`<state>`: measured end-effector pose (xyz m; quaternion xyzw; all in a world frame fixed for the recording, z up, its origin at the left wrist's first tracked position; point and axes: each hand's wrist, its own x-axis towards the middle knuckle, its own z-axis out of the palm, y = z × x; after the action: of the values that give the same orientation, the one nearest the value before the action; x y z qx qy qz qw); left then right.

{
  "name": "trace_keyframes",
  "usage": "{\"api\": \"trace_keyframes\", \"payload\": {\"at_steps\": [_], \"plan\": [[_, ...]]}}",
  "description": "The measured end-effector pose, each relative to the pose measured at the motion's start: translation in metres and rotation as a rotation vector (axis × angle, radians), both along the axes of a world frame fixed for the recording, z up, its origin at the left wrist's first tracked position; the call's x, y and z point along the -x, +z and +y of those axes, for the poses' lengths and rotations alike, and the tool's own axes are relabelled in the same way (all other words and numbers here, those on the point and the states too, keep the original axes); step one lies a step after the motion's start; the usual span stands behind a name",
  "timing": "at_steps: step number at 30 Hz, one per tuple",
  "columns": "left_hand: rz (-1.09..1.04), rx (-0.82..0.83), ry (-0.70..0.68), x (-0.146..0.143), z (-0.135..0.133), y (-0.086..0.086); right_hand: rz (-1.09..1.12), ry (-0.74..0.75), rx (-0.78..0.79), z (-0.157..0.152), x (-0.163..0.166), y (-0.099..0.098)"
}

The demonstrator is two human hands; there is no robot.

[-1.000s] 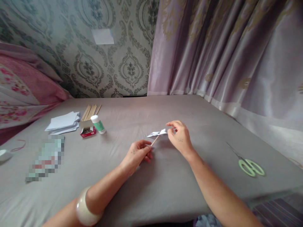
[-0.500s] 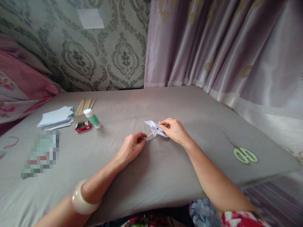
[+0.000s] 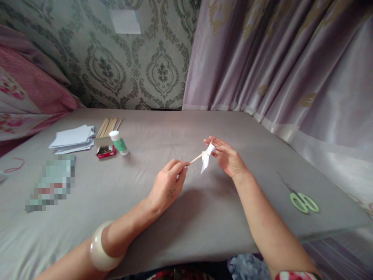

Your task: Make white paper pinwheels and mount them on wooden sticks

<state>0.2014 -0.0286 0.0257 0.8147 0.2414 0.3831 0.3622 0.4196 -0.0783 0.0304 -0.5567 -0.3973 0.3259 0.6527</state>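
My left hand (image 3: 170, 181) is closed on the thin wooden stick (image 3: 198, 158) of a small white paper pinwheel (image 3: 206, 158). The stick slants up to the right, raised above the table, with the pinwheel turned nearly edge-on at its far end. Around the paper blades is my right hand (image 3: 229, 155), its fingers apart and stretched out, some of them behind the paper. The fingertips look to be touching a blade, though the exact contact is hard to make out. A pale bangle (image 3: 103, 247) circles my left forearm.
On the left of the grey-covered table (image 3: 163, 128) are stacked white paper (image 3: 71, 138), several wooden sticks (image 3: 107, 127), a small red box of metal pins (image 3: 105, 151), a glue stick (image 3: 119, 143), a blurred packet (image 3: 54, 181) and red string (image 3: 16, 165). Green-handled scissors (image 3: 303, 202) lie right.
The pinwheel has been lifted and turned from face-up to nearly edge-on. My right hand has gone from pinching a blade to spread fingers; my left hand still grips the stick.
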Motion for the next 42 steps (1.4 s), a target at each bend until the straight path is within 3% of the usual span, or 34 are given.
{"api": "trace_keyframes", "payload": {"at_steps": [5, 10, 23, 28, 31, 34, 38, 42], "plan": [[-0.052, 0.059, -0.031, 0.001, -0.003, -0.004, -0.157, 0.130, -0.032, -0.007, -0.002, 0.004], [-0.085, 0.159, -0.049, 0.002, -0.005, -0.003, -0.156, 0.235, -0.042, -0.012, 0.001, 0.008], [-0.142, 0.249, -0.109, -0.001, -0.008, 0.009, -0.143, 0.277, -0.068, -0.014, -0.007, 0.002], [-0.163, 0.439, -0.060, -0.005, -0.004, 0.003, -0.128, 0.172, -0.020, -0.009, -0.007, 0.002], [-0.188, 0.584, 0.011, -0.007, 0.006, -0.003, -0.233, -0.058, 0.028, -0.009, -0.019, 0.001], [-0.218, 0.683, 0.043, -0.009, 0.016, -0.007, -0.449, -0.230, 0.201, -0.012, -0.026, -0.004], [-0.234, 0.800, 0.093, -0.010, 0.020, -0.006, -0.678, 0.044, 0.503, -0.014, -0.015, -0.013], [-0.259, 0.803, 0.108, -0.010, 0.019, -0.002, -0.877, 0.155, 0.523, -0.012, 0.006, -0.017]]}}
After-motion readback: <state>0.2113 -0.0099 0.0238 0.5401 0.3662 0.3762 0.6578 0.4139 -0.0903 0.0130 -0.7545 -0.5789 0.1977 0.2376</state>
